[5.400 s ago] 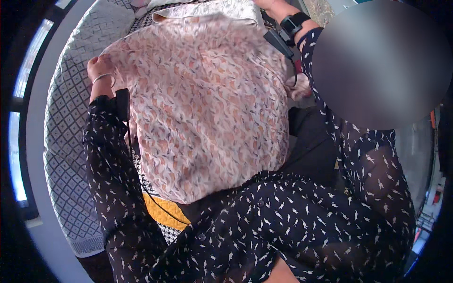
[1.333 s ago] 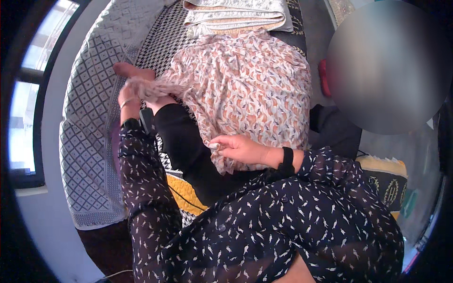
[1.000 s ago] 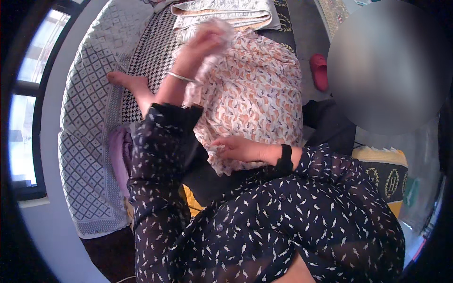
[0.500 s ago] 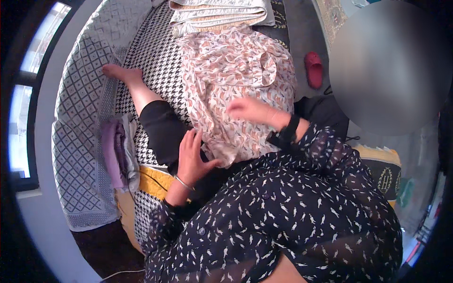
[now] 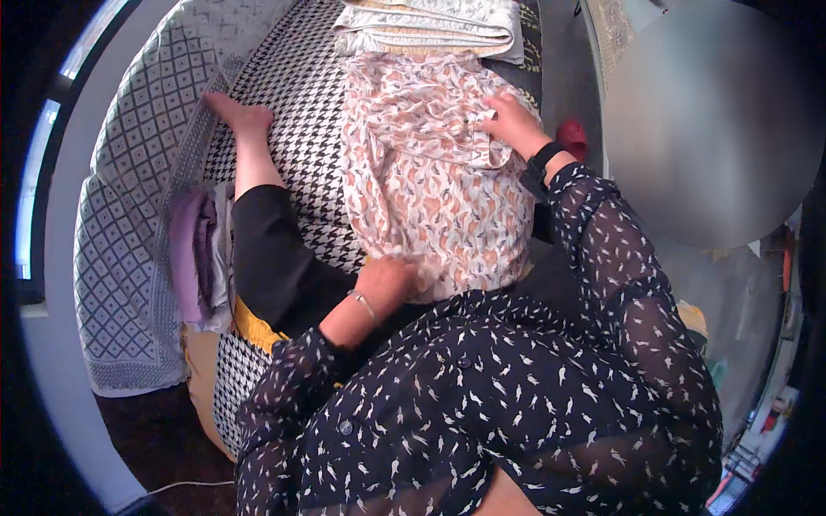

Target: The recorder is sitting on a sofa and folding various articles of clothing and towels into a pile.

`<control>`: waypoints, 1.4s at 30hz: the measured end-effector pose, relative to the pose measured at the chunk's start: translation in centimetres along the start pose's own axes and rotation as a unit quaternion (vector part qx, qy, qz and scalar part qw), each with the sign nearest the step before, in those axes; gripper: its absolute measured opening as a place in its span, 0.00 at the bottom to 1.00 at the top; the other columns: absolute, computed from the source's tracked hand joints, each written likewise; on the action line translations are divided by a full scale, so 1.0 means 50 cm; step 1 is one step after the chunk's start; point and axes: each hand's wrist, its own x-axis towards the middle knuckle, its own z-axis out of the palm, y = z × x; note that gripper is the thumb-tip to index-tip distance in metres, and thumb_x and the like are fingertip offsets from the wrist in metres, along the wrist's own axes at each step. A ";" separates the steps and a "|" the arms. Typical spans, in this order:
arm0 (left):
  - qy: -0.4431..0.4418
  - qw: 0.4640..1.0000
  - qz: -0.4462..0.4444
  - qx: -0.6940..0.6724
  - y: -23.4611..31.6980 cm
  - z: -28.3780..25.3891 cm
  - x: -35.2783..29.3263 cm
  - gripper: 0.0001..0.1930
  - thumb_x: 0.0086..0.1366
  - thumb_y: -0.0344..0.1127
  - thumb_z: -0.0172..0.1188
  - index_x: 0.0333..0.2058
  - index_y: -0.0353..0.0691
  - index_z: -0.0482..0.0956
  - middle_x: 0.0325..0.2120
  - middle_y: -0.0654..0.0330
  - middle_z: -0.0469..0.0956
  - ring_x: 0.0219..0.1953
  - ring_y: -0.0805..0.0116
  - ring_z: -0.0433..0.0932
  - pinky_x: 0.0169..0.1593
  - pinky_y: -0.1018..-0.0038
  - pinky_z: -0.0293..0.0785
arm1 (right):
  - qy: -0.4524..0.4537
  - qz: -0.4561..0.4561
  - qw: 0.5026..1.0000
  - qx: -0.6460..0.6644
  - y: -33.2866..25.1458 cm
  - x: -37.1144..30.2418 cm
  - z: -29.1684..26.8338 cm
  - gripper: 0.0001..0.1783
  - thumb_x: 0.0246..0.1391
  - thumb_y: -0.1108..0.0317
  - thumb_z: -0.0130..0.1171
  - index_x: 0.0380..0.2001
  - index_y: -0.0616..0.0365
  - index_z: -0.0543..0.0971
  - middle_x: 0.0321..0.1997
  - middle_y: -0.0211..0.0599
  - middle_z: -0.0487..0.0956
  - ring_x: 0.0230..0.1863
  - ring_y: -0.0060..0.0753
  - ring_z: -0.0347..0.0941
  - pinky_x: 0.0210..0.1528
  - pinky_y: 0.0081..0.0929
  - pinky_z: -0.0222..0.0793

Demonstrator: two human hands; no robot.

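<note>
A white blouse with a rust-and-grey print [image 5: 456, 206] lies spread in front of me, one sleeve [image 5: 489, 155] folded across its upper part. At the near left corner of the blouse, my left hand [image 5: 387, 282] is closed on the edge of the cloth; its fingertips are partly hidden. My right hand [image 5: 514, 125] reaches to the far right side and grips the blouse beside the folded sleeve, thumb and fingers bent onto the fabric.
Beyond the blouse lies a folded quilted cover [image 5: 426, 30]. The seat cloth has a black-and-white houndstooth pattern [image 5: 301, 95]. Folded purple and grey cloths [image 5: 194, 258] rest by my left leg [image 5: 267, 228], against a patterned backrest cover [image 5: 129, 241]. A red slipper [image 5: 571, 139] is on the floor.
My right hand has moved away from me and to the right, from above the blouse onto its far right side. The left hand, open before, has closed on the near left edge.
</note>
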 end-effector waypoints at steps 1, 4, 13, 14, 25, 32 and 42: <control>-0.040 0.998 -0.044 -0.004 -0.005 -0.011 -0.009 0.11 0.54 0.39 0.58 0.37 0.48 0.78 0.33 0.58 0.78 0.39 0.55 0.76 0.39 0.61 0.74 | 0.017 -0.009 1.000 -0.007 -0.002 0.008 0.001 0.26 0.46 0.56 0.62 0.50 0.51 0.75 0.45 0.45 0.77 0.44 0.51 0.75 0.47 0.43 0.70; 0.052 0.998 -0.018 -0.015 -0.025 -0.081 -0.074 0.10 0.50 0.35 0.59 0.34 0.47 0.79 0.33 0.61 0.78 0.41 0.58 0.76 0.40 0.64 0.74 | 0.013 0.006 1.000 0.012 -0.010 0.034 -0.014 0.17 0.51 0.63 0.57 0.45 0.54 0.75 0.33 0.43 0.80 0.37 0.46 0.79 0.38 0.41 0.74; -0.026 0.990 0.068 -0.123 -0.026 -0.185 -0.154 0.18 0.41 0.27 0.55 0.35 0.45 0.79 0.27 0.59 0.78 0.40 0.59 0.77 0.55 0.61 0.63 | 0.078 0.138 0.983 0.088 0.030 0.066 -0.094 0.11 0.53 0.68 0.54 0.39 0.59 0.74 0.32 0.45 0.80 0.36 0.41 0.80 0.37 0.33 0.74; -0.028 0.990 0.065 -0.123 -0.029 -0.185 -0.155 0.16 0.41 0.27 0.55 0.34 0.44 0.78 0.27 0.57 0.78 0.39 0.58 0.77 0.55 0.61 0.63 | 0.098 0.117 0.985 0.076 0.031 0.058 -0.098 0.13 0.51 0.68 0.56 0.42 0.56 0.75 0.39 0.45 0.79 0.43 0.44 0.76 0.45 0.34 0.71; 0.064 0.991 0.048 -0.110 -0.051 -0.169 -0.180 0.05 0.50 0.29 0.57 0.28 0.42 0.73 0.26 0.58 0.75 0.38 0.57 0.75 0.51 0.64 0.64 | -0.235 -0.280 0.888 0.279 -0.283 -0.148 0.055 0.17 0.50 0.69 0.57 0.45 0.56 0.77 0.45 0.38 0.76 0.48 0.36 0.74 0.53 0.32 0.68; 0.022 0.997 0.036 -0.066 -0.055 -0.125 -0.163 0.02 0.50 0.30 0.54 0.25 0.43 0.75 0.26 0.59 0.77 0.37 0.59 0.76 0.47 0.65 0.66 | -0.373 -0.270 0.826 0.325 -0.324 -0.261 0.081 0.18 0.51 0.65 0.56 0.46 0.57 0.78 0.45 0.43 0.79 0.48 0.40 0.75 0.51 0.33 0.70; -0.043 0.996 0.059 -0.047 0.035 -0.123 -0.142 0.03 0.51 0.31 0.55 0.26 0.41 0.76 0.27 0.55 0.78 0.36 0.52 0.77 0.42 0.60 0.69 | -0.415 -0.159 0.820 0.361 -0.287 -0.298 0.031 0.19 0.54 0.61 0.56 0.47 0.59 0.77 0.40 0.37 0.81 0.42 0.27 0.76 0.46 0.26 0.71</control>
